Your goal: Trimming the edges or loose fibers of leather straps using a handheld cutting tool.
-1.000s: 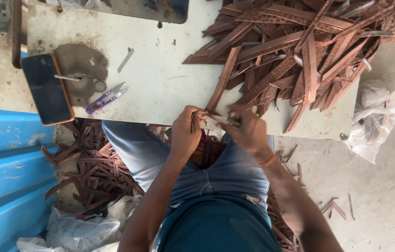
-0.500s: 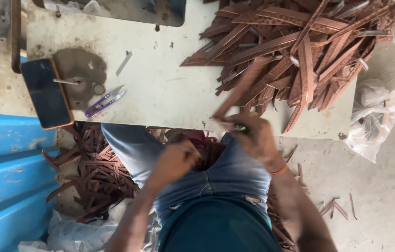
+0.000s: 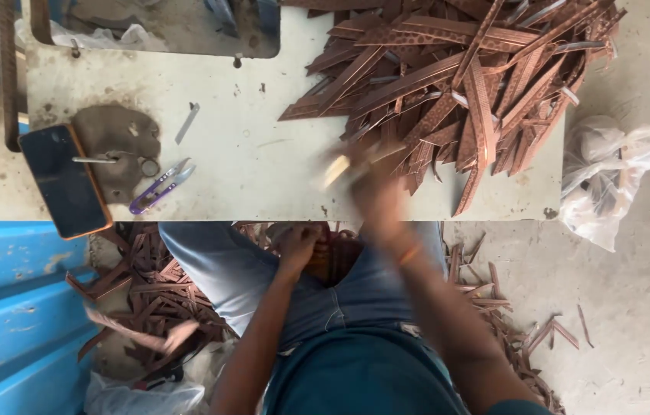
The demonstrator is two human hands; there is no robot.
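A large pile of brown embossed strips [image 3: 463,84] covers the right half of the pale worktable [image 3: 263,169]. My right hand [image 3: 377,198] is blurred with motion at the table's front edge, just below the pile, and seems closed on a pale strip [image 3: 340,165] that sticks out up-left. My left hand [image 3: 298,242] is down at my lap with curled fingers, touching a small bundle of brown strips [image 3: 334,257] between my thighs. Whether it grips them is unclear. A loose brown strip [image 3: 140,336] shows blurred at the lower left.
On the table's left lie a dark phone [image 3: 63,180], purple thread snips [image 3: 159,187] and a small metal blade [image 3: 186,123]. Brown offcuts [image 3: 148,284] litter the floor under the table. A blue metal panel [image 3: 9,307] stands left; a white plastic bag [image 3: 617,173] right.
My hands, together at the lap, have parted. The right hand rose to the table edge near the pile; the left stayed low. A strip now appears at the lower left.
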